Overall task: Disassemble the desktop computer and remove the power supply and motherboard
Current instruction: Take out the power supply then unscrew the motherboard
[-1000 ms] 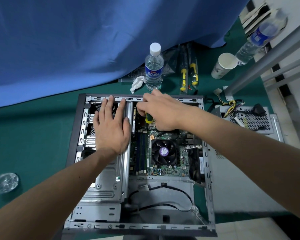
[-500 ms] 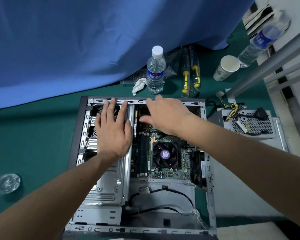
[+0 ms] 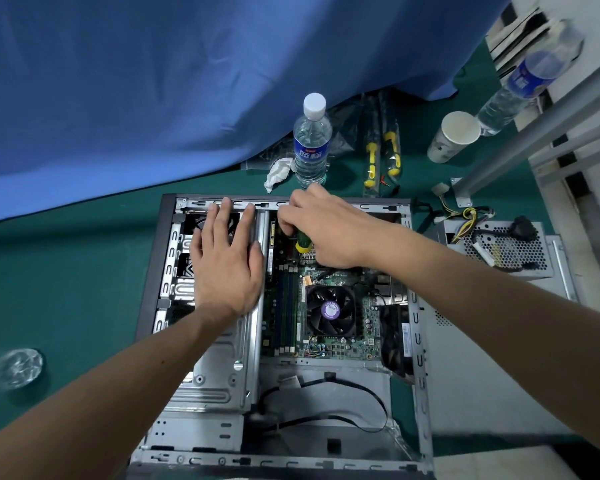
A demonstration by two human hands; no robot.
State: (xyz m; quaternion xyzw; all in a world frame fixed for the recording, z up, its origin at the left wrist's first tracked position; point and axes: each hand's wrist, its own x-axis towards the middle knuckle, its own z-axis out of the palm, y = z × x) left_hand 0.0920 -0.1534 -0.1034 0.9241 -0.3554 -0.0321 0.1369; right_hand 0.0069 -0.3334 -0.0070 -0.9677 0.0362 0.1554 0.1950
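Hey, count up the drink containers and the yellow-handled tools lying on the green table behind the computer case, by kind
Clear plastic water bottles: 2
White paper cup: 1
Yellow-and-black-handled tools: 2
Total: 5

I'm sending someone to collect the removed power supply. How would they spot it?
Start at the open computer case on the green table. Just outside its far right corner sits the power supply, a grey metal box. Unlike anything nearby, it has a perforated top and a bundle of yellow and black wires.

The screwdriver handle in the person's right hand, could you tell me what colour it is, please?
The screwdriver handle is dark green with a yellow band, in the head view.
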